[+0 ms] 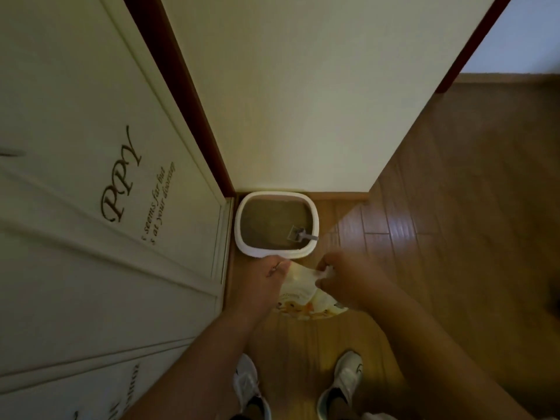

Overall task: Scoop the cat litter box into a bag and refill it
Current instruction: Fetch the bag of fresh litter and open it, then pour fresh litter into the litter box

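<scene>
A white litter box (242,234) sits on the floor in the corner, filled with brownish litter (269,221). A grey scoop (301,234) lies in the litter at the box's right side, its handle resting on the rim. Just in front of the box, both hands hold a pale printed plastic bag (303,291). My left hand (266,278) grips the bag's left edge. My right hand (345,277) pinches its top right edge. The bag hangs between them above the floor.
A cream cabinet door (91,207) with lettering runs along the left. A cream wall (303,101) stands behind the box. Wooden floor (454,222) opens out to the right. My two feet in white shoes (342,386) stand at the bottom.
</scene>
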The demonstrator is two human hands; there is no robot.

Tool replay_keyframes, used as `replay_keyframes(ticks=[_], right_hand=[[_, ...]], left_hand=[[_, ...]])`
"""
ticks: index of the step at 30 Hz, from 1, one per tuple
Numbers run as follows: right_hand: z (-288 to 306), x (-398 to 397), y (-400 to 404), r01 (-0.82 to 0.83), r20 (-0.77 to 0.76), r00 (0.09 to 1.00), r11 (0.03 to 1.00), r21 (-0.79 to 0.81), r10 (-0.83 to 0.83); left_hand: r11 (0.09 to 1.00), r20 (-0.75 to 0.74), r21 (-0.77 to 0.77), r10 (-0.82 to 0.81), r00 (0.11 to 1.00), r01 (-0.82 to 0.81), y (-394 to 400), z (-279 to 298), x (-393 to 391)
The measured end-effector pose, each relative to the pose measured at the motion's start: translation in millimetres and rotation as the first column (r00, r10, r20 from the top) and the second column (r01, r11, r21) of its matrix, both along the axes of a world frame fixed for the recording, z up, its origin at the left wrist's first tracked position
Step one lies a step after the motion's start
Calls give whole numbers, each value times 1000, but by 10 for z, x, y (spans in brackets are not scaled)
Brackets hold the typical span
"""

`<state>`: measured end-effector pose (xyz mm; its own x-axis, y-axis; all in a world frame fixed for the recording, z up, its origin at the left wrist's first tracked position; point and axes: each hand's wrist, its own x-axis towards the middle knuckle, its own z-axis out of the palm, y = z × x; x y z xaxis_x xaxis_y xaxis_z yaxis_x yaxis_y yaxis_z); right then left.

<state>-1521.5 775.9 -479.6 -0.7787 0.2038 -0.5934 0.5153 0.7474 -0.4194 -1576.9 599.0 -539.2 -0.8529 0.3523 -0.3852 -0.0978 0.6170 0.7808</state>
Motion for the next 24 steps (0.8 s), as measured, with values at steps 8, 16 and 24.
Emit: replay_keyframes(ticks=[8, 16, 24], right_hand=[[-1446, -264, 297, 45, 61, 997, 996, -83, -40], [-3036, -337, 353, 166, 73, 984, 983, -75, -161], [-4401, -360, 459, 201, 19, 980, 979, -25, -200]], left_hand=[[988, 197, 8, 148, 969, -153, 344, -1335, -81], [977, 297, -17, 209, 932, -213, 582, -2903, -141], [996, 214, -66, 65, 975, -52, 621, -4400, -312]])
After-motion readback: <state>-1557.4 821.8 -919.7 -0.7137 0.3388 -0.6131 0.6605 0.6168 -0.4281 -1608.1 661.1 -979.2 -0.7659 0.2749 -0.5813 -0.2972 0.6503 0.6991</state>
